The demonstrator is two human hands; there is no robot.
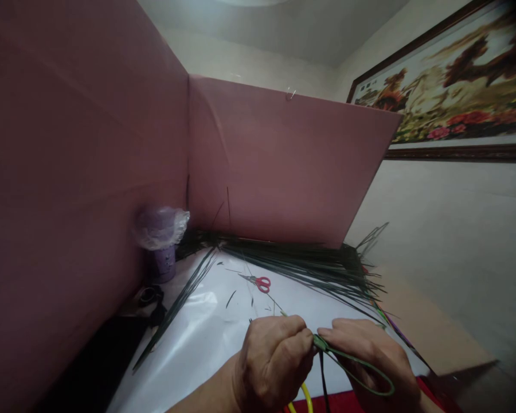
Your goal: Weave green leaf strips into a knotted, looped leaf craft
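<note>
My left hand [275,358] is closed, its thumb and fingers pinching a long green leaf strip [321,343] at a small folded spot. My right hand [372,353] meets it there from the other side, fingertips pressed on the same strip. From the fold, a narrow loop of the strip bends out across my right hand, and a dark end hangs down between both hands. Beyond them, small scissors [263,284] with red handles lie on the white sheet [206,327], with several short leaf scraps around them.
A heap of long green leaf strips [292,261] runs along the back of the table, and a thinner bunch [176,310] lies at the left. A purple cup [165,264] with clear plastic over it stands beside the pink panel [258,166]. Something yellow [306,396] shows below my hands.
</note>
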